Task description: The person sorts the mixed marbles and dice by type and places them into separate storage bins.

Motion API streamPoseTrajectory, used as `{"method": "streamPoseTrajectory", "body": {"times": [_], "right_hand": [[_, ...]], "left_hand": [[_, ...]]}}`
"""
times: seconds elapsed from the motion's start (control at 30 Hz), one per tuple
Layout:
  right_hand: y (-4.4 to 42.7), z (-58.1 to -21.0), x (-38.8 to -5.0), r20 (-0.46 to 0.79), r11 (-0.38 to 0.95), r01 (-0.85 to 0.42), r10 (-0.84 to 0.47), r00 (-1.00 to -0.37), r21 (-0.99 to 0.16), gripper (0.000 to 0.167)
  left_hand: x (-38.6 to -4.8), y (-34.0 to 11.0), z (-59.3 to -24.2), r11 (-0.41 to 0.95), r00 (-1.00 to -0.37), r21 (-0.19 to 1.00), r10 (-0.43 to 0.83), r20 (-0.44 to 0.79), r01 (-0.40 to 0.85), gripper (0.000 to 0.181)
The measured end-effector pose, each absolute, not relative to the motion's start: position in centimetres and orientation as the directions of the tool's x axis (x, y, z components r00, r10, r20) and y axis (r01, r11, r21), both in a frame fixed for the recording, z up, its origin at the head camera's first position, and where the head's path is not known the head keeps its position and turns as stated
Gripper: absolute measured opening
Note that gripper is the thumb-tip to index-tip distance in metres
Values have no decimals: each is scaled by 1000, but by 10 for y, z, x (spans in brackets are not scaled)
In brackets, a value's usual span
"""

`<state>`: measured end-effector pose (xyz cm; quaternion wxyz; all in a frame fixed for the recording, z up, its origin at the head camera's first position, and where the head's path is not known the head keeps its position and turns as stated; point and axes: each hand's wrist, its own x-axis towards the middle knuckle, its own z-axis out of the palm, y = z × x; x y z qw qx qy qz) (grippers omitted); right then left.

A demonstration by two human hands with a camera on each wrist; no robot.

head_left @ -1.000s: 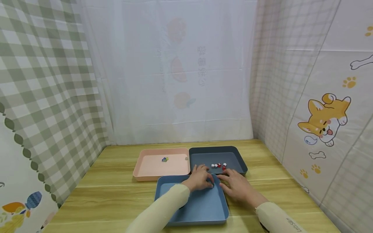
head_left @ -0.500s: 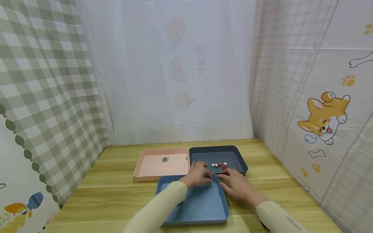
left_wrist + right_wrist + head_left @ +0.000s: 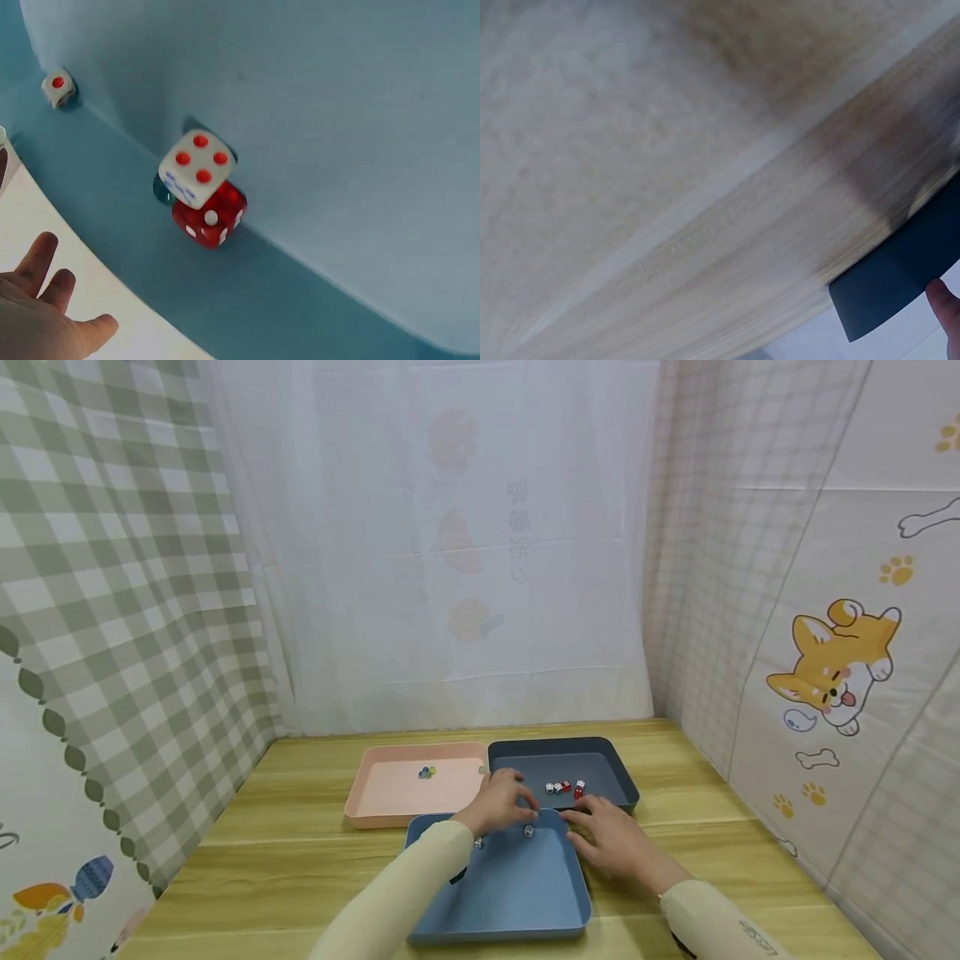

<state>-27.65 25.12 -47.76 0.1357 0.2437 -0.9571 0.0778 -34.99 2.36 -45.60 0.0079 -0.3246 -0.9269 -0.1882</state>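
Head view: left hand point(image 3: 498, 803) over far side of blue tray point(image 3: 525, 889), pinching or not, cannot tell; right hand point(image 3: 611, 839) fingers relaxed alongside. Left wrist: white die point(image 3: 196, 166) overlaps red die point(image 3: 208, 223) in tray; best pinched singly. Right wrist: fingertip point(image 3: 939, 295) at dark tray point(image 3: 889, 277).

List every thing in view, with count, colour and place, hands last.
Table: one, yellowish, under trays
Pink tray: one, pink, far left
Dark tray: one, dark blue-grey, far right
Blue tray: one, blue, nearest
Beads: uncountable cluster, mixed colours, pink tray
Pale bead: one, pale, pink tray's right end
Far dice: five, three white, two red, dark tray
Near dice: at least three, white and red, blue tray
Cloths: several, mainly white and green, around table
Sleeves: two, cream, forearms
Left grip: one, bare, blue tray's far edge
Right grip: one, bare, blue tray's far right corner
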Motion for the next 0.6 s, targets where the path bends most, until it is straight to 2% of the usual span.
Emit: {"method": "streamPoseTrajectory", "body": {"times": [0.3, 0.6], "right_hand": [[252, -480, -278, 295, 872, -483, -442, -847, -81, 35], [252, -481, -279, 288, 874, -477, -434, -853, -94, 36]], "left_hand": [[-358, 14, -450, 730, -812, 370, 564, 148, 575, 7], [-368, -4, -442, 697, -837, 480, 519, 174, 533, 10]]}}
